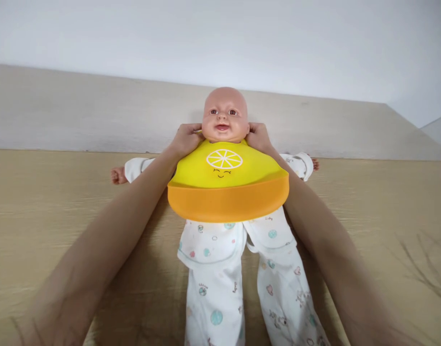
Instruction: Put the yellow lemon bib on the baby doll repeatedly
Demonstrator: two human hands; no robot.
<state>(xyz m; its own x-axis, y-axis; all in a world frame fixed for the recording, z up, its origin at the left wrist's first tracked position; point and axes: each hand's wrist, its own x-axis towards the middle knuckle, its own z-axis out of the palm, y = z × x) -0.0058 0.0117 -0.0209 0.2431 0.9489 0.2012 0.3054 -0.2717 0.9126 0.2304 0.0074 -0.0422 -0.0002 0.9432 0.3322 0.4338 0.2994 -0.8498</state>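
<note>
A bald baby doll (226, 98) in a white printed outfit (215, 293) lies on its back, arms stretched out to the sides. Over its chest is a yellow silicone bib (195, 166) with a lemon slice print and an orange catch pocket (227, 202) along the bottom. My left hand (187, 139) is closed at the bib's neck edge, on the left side of the doll's neck. On the other side, my right hand (259, 137) grips the bib's neck edge likewise. Both sets of fingertips are hidden behind the neck, so the strap ends cannot be seen.
The doll lies on a light wood-coloured surface (55, 230). A greyish-beige band (79, 110) runs behind its head, with a pale wall (220, 38) beyond. Thin dark strands (422, 269) blur across the lower right.
</note>
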